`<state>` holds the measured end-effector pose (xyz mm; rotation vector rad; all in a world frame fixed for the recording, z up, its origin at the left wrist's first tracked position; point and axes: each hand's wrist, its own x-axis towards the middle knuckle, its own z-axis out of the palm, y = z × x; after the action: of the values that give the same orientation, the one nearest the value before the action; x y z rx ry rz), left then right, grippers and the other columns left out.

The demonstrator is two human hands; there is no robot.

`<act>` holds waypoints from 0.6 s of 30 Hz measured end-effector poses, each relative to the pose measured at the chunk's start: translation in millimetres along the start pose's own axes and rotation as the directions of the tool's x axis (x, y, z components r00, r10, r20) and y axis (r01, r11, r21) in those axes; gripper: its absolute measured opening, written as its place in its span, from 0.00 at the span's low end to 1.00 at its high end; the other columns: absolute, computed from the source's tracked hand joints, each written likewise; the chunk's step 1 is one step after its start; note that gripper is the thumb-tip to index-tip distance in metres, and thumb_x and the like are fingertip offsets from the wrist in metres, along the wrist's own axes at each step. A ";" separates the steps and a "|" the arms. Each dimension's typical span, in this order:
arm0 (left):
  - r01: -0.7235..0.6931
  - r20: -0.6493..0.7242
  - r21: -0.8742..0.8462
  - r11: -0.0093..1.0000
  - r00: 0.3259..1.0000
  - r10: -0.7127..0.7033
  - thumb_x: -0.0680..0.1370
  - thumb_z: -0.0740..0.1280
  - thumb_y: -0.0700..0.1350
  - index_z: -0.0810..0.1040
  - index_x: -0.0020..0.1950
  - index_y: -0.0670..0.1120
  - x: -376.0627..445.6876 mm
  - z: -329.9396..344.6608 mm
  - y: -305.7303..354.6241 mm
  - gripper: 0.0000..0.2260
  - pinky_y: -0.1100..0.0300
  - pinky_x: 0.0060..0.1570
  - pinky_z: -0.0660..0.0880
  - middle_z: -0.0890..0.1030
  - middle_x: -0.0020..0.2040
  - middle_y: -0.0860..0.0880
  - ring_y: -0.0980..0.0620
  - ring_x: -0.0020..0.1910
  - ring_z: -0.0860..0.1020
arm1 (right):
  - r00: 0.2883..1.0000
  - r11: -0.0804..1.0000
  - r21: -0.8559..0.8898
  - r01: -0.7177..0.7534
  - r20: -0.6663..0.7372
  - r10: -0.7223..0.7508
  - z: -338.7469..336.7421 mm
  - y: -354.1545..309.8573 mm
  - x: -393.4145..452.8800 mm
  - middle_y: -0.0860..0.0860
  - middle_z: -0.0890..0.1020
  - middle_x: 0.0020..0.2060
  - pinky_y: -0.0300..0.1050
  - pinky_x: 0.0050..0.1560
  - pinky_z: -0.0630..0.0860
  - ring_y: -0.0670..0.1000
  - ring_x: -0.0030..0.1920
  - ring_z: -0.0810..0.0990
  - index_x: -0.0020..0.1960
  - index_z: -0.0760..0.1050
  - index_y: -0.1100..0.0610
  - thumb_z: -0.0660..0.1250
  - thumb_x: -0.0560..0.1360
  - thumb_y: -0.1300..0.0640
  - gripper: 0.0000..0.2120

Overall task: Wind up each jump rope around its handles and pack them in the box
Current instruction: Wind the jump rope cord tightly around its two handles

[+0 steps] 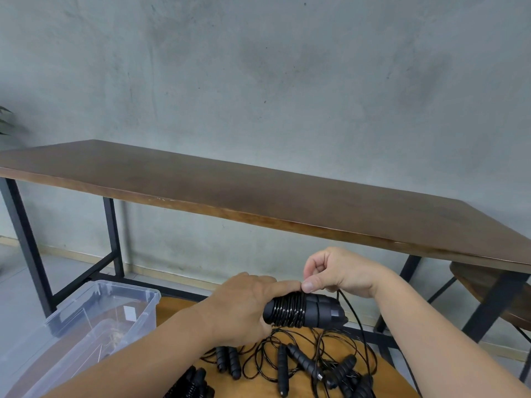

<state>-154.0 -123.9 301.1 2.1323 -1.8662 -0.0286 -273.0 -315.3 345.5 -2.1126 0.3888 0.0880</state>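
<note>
1. The left hand [244,305] grips the handles [307,310], fingers curled round their left end, forefinger lying straight along the top of the coils.
2. The right hand [342,271] pinches the rope [357,320] between thumb and forefinger, right at the top of the handles.
3. Loose ropes [301,360] lie below the handles.
4. The box [94,314] stands left of the handles.

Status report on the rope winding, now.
Left hand grips handles, rope half wound. Right hand pinches rope at the coil. Box open, left. Loose ropes tangled below, none in the way.
</note>
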 end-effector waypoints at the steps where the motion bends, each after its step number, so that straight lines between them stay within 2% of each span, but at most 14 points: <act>1: 0.002 -0.002 -0.030 1.000 1.000 -0.002 0.76 0.66 0.46 0.54 0.74 0.68 -0.4 -0.3 0.3 0.34 0.56 0.55 0.73 0.76 0.55 0.54 0.52 0.52 0.74 | 1.000 0.999 0.052 -0.005 0.009 0.005 0.8 3.0 0.7 0.45 0.78 0.29 0.36 0.33 0.69 0.43 0.31 0.73 0.39 0.79 0.54 0.78 0.63 0.52 0.10; 4: 0.011 -0.014 -0.077 0.997 1.000 -0.012 0.75 0.68 0.44 0.54 0.74 0.67 -2.0 -2.5 3.2 0.35 0.59 0.52 0.72 0.77 0.54 0.56 0.54 0.51 0.74 | 0.998 0.971 0.240 -0.016 0.058 0.002 4.2 12.5 4.7 0.49 0.81 0.32 0.39 0.37 0.76 0.47 0.34 0.79 0.40 0.78 0.57 0.76 0.65 0.57 0.09; 8: 0.053 0.001 -0.102 0.993 0.999 -0.053 0.75 0.69 0.43 0.49 0.74 0.65 -3.3 -5.2 5.0 0.39 0.63 0.44 0.67 0.73 0.43 0.56 0.55 0.43 0.72 | 0.997 0.905 0.424 -0.035 0.077 0.003 11.1 25.1 9.8 0.52 0.82 0.34 0.41 0.36 0.79 0.49 0.34 0.81 0.41 0.78 0.59 0.74 0.68 0.61 0.06; 10: 0.032 0.008 -0.132 0.991 0.999 -0.032 0.75 0.69 0.43 0.48 0.74 0.69 -4.6 -7.1 5.6 0.40 0.63 0.47 0.69 0.75 0.48 0.57 0.56 0.45 0.73 | 0.997 0.883 0.467 -0.036 0.073 0.002 13.0 28.6 10.7 0.53 0.82 0.35 0.41 0.36 0.79 0.50 0.34 0.82 0.43 0.77 0.60 0.73 0.67 0.61 0.07; 13: 0.021 0.018 -0.133 0.991 1.000 -0.019 0.75 0.68 0.45 0.45 0.74 0.73 -6.7 -7.3 3.6 0.41 0.63 0.54 0.70 0.76 0.57 0.56 0.56 0.51 0.72 | 0.998 0.864 0.502 -0.044 0.061 0.015 14.6 33.9 12.6 0.55 0.82 0.36 0.41 0.36 0.80 0.51 0.35 0.82 0.43 0.78 0.60 0.77 0.67 0.59 0.10; 16: 0.019 0.040 -0.149 0.989 0.999 -0.013 0.75 0.67 0.45 0.47 0.73 0.75 -8.2 -6.5 4.4 0.40 0.62 0.54 0.71 0.76 0.55 0.56 0.56 0.52 0.72 | 0.999 0.861 0.507 -0.036 0.032 0.022 16.5 38.9 9.9 0.56 0.82 0.38 0.41 0.36 0.79 0.51 0.35 0.82 0.42 0.79 0.59 0.75 0.69 0.55 0.09; 18: 0.035 0.063 -0.187 0.982 0.998 -0.024 0.75 0.68 0.44 0.49 0.73 0.76 -8.9 -6.7 5.3 0.40 0.63 0.53 0.70 0.75 0.54 0.56 0.56 0.51 0.72 | 0.999 0.841 0.540 -0.030 0.006 0.032 22.3 44.0 7.9 0.55 0.82 0.37 0.40 0.34 0.78 0.50 0.34 0.82 0.43 0.79 0.60 0.72 0.71 0.56 0.07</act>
<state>-159.0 -114.5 307.1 2.0508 -1.7868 -0.2683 -277.1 -320.5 296.0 -1.5440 0.3961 -0.0090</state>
